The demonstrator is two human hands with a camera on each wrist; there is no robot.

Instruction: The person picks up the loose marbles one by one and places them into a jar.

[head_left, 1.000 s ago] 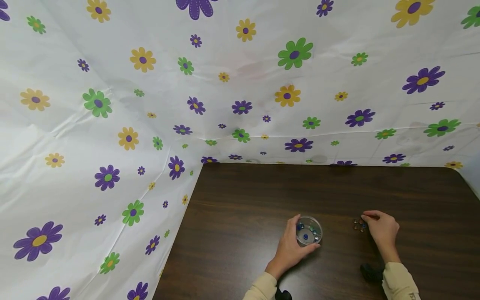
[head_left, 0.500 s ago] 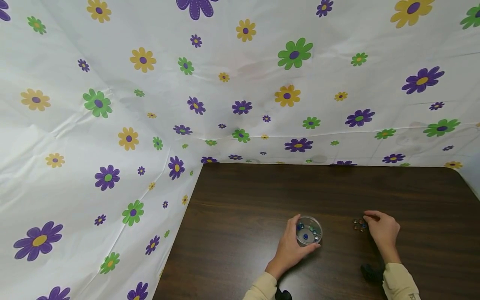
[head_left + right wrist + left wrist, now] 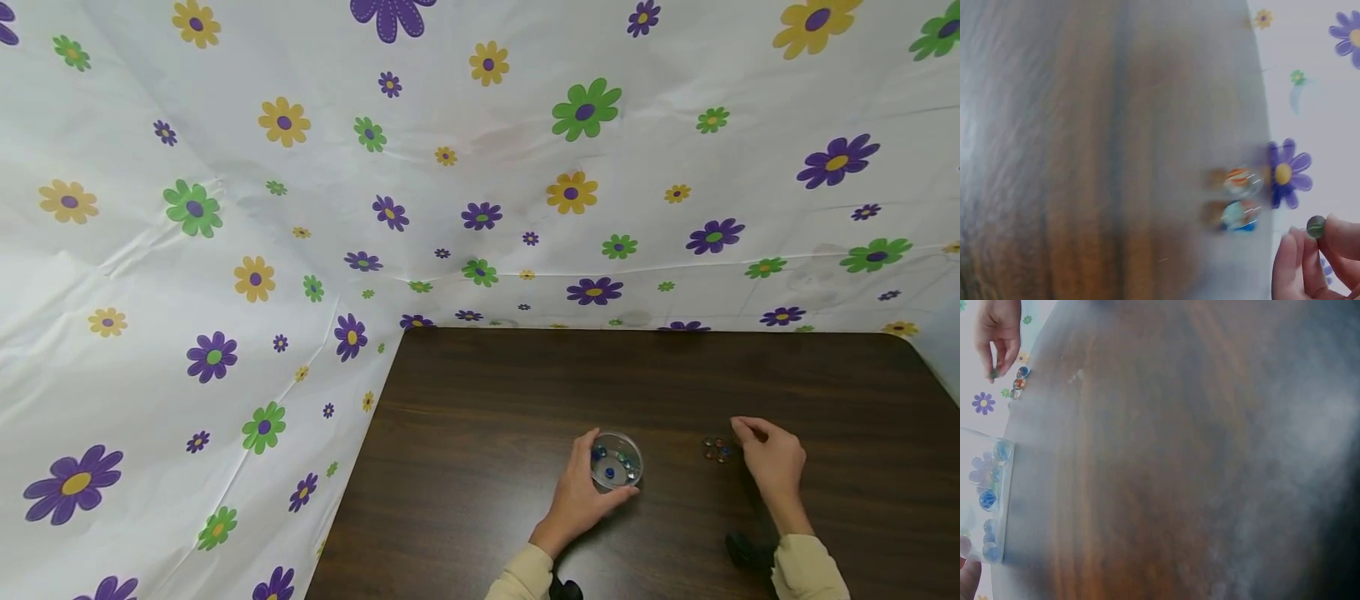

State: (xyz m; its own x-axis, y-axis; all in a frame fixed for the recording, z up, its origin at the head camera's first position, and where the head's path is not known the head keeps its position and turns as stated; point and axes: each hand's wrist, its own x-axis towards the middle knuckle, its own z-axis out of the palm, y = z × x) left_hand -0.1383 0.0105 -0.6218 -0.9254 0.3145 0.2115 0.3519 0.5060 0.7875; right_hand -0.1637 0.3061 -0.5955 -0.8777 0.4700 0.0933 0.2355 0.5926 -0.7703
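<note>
My left hand [image 3: 581, 498] holds a clear round plastic cup [image 3: 618, 485] standing on the table, with thumb and fingers around its side. Blue and greenish glass marbles [image 3: 987, 499] lie in the bottom of the cup, best seen through its wall in the left wrist view. To the right, my right hand [image 3: 774, 467] pinches a dark green marble [image 3: 1315, 227] between thumb and fingertip, seen in the right wrist view. Just left of that hand sits a small cluster of loose marbles [image 3: 722, 457] on the tabletop, some with orange and blue swirls [image 3: 1242, 182].
The dark brown wooden table [image 3: 525, 383] has rounded far corners. A white sheet with printed flowers [image 3: 480, 150] hangs behind it and along its left side. Black wrist-worn devices [image 3: 567, 590] sit under both wrists.
My right hand has drawn a little to the right, away from the loose marbles, with the green marble in its fingers. The left hand and the cup stay in place.
</note>
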